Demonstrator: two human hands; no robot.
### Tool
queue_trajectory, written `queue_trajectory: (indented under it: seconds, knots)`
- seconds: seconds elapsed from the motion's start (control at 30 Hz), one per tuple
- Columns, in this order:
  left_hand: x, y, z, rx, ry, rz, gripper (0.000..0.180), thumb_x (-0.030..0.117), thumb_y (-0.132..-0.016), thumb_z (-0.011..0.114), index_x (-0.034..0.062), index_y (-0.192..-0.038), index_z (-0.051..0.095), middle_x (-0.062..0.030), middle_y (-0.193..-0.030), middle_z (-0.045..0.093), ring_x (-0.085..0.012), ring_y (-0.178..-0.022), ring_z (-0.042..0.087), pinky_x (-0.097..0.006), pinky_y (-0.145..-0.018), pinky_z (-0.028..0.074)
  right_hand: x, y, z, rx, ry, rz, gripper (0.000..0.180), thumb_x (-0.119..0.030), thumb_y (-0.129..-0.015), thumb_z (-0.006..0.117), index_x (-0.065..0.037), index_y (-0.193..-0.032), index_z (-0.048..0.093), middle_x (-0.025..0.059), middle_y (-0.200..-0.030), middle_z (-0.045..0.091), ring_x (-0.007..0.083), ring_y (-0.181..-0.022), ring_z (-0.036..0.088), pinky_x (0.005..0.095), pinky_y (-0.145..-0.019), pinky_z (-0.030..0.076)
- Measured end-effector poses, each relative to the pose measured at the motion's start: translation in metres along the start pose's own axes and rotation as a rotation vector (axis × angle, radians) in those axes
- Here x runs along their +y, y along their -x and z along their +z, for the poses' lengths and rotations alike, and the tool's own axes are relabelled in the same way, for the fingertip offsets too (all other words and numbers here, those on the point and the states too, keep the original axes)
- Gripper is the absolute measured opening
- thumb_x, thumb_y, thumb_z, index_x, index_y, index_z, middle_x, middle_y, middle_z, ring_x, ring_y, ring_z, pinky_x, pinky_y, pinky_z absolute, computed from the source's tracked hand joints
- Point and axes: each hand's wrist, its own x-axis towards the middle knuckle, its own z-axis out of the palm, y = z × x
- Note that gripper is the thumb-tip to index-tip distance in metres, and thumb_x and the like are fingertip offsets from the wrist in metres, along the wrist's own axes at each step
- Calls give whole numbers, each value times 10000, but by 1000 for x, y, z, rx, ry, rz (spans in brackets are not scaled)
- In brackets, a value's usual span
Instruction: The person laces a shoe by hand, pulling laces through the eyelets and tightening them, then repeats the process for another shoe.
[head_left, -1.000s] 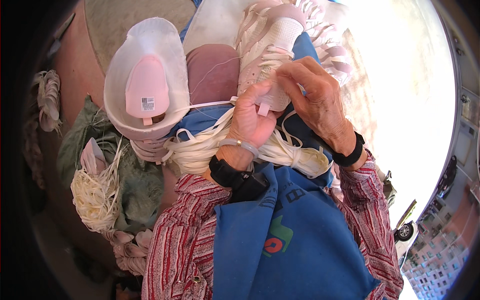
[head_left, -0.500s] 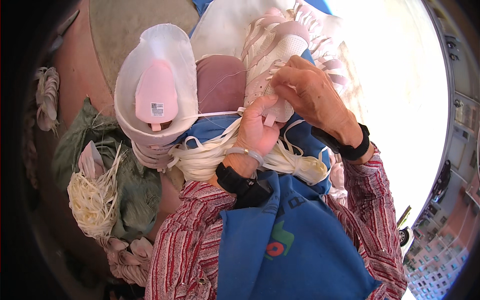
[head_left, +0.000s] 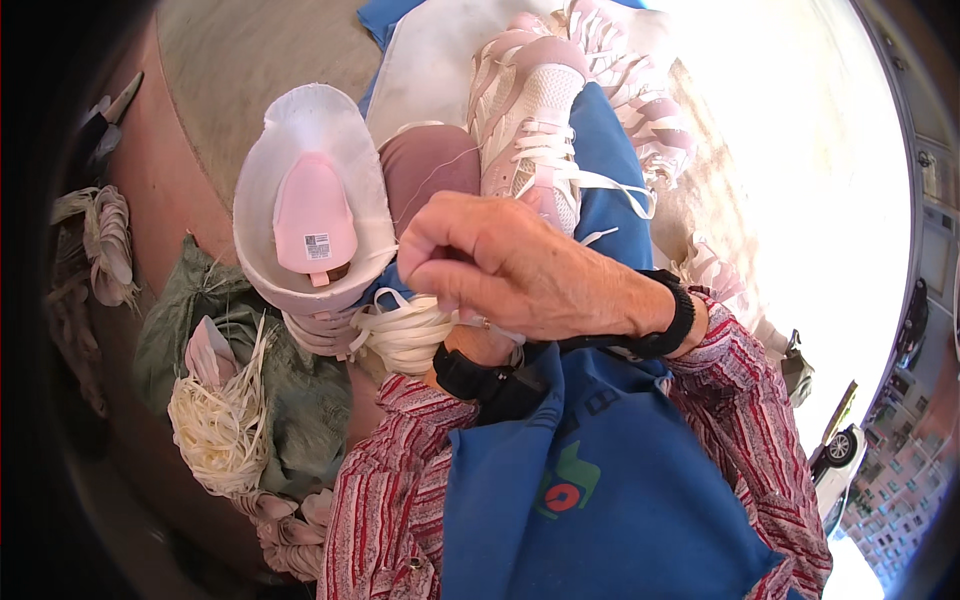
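A pink and white sneaker (head_left: 527, 120) lies across my lap, its toe pointing away from me. White lace (head_left: 545, 150) runs through some of its eyelets, and a loose length loops out to the right. My right hand (head_left: 540, 265) is over the near end of the sneaker, its fingers curled and pressed together; what they pinch is hidden. Beneath it is my left hand (head_left: 478, 345), of which only the wrist and base show; its fingers are covered. A bundle of cream laces (head_left: 408, 328) lies beside my left wrist.
At the left stands a white cup-shaped shoe piece (head_left: 375, 190) with a pink labelled tongue (head_left: 313, 215) inside. Beyond it is a mauve rounded piece (head_left: 425, 165). A green sack (head_left: 310, 420) bears more cream laces (head_left: 220, 430). More pink and white shoes (head_left: 650, 120) lie at the far right.
My right hand has moved left and nearer, from the sneaker's eyelets to above my left hand. A lace loop now shows on the sneaker's right side. My left hand's fingers have gone out of sight.
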Motion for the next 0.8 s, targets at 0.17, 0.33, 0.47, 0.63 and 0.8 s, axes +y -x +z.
queue_trajectory:
  seconds: [0.17,0.33,0.47,0.63,0.8]
  knots:
    - [6,32,41,177,-165,-33,329,223,-956,601,70,-1237,525,-79,-1238,558,-243,-1166,548,-479,-956,509,-48,3,59,-300,-264,-537,77,-76,-902,539,-6,-913,509,131,-907,489,296,-789,516,388,-724,465]
    - [21,79,68,186,-782,122,391,201,-964,574,-28,-1261,463,-139,-1176,550,-263,-1124,571,-394,-890,547,-86,32,94,-170,-263,-908,80,-107,-875,526,-36,-843,508,104,-847,484,257,-782,506,340,-727,420]
    - [46,85,91,107,-1145,235,443,310,-1015,471,-36,-1291,444,-132,-1069,570,-154,-835,622,-261,-665,562,-98,45,98,-99,41,-1168,136,-150,-882,501,-63,-797,561,69,-814,496,207,-809,497,302,-759,372]
    - [82,70,78,-80,-811,398,448,376,-1050,338,-8,-1090,564,-70,-762,566,-119,-634,579,-261,-549,538,-63,58,42,-259,-138,-577,236,-57,-863,577,-6,-1048,441,154,-1011,442,324,-691,534,395,-603,499]
    - [128,101,51,-247,-527,273,405,365,-1046,356,18,-1056,563,-74,-754,553,-146,-608,549,-320,-568,529,10,90,-55,433,393,81,184,-73,-862,583,11,-1018,532,172,-880,562,340,-756,592,410,-657,480]
